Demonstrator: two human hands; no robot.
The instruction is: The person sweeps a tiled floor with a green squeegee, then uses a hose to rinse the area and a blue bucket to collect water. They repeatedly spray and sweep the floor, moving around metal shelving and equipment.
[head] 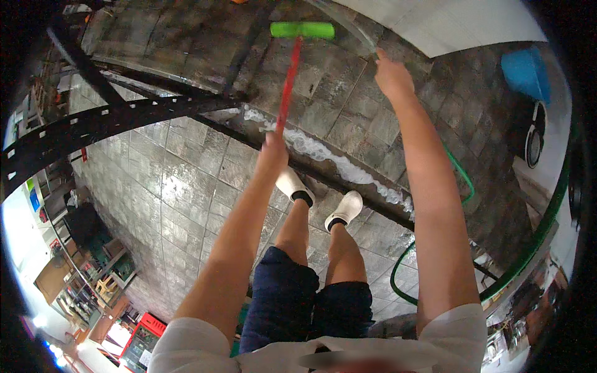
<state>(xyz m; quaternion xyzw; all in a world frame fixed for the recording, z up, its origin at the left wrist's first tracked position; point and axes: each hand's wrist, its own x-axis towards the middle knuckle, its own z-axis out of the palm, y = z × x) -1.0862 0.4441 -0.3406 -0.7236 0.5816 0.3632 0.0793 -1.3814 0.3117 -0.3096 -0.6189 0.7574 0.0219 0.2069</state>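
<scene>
My left hand (273,154) is closed around the red handle (289,88) of a push broom or floor brush. Its bright green head (302,30) is at the top of the view, over the wet tiled floor, slightly blurred. My right hand (394,77), raised at the upper right, grips the end of a hose, with a spray of water (359,35) coming from it toward the upper left. Below the hands, white foam (322,151) lies along a channel or step edge in the floor. My white clogs (347,207) stand on the lighter tiles beside it.
A black perforated metal beam (107,114) crosses the left side. A green hose (527,261) curves along the right. A blue bucket (527,72) stands by the white wall at the upper right. Shelves with goods and a red-framed case (144,335) are at the lower left.
</scene>
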